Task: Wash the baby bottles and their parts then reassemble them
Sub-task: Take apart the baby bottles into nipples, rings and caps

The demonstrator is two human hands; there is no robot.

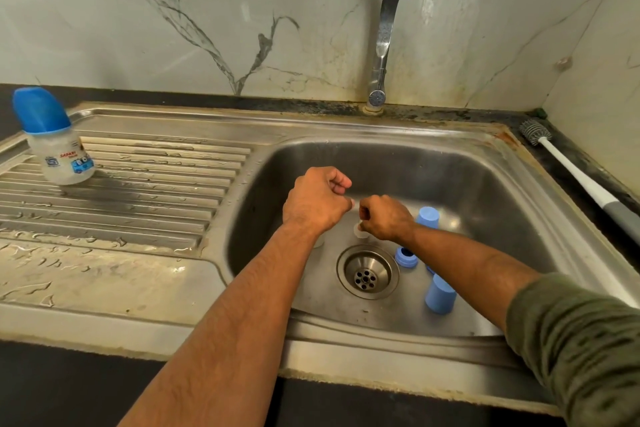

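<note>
Both hands are low over the sink basin [485, 184]. My right hand [384, 218] pinches a clear silicone teat [361, 231] just above the basin floor. My left hand [317, 199] is curled into a fist beside it, thumb tip close to the right hand; whether it holds anything is hidden. A pale clear piece [318, 242] peeks out under the left wrist. Two blue caps [427, 217] [440, 295] and a blue screw ring [406, 256] lie on the basin floor. An assembled bottle [57, 139] with a blue cap stands on the drainboard.
The drain [367, 272] sits in the basin's middle, in front of the hands. The tap [384, 42] rises behind the basin with no water running. A bottle brush [571, 173] lies on the right counter. The ribbed drainboard [145, 184] is wet.
</note>
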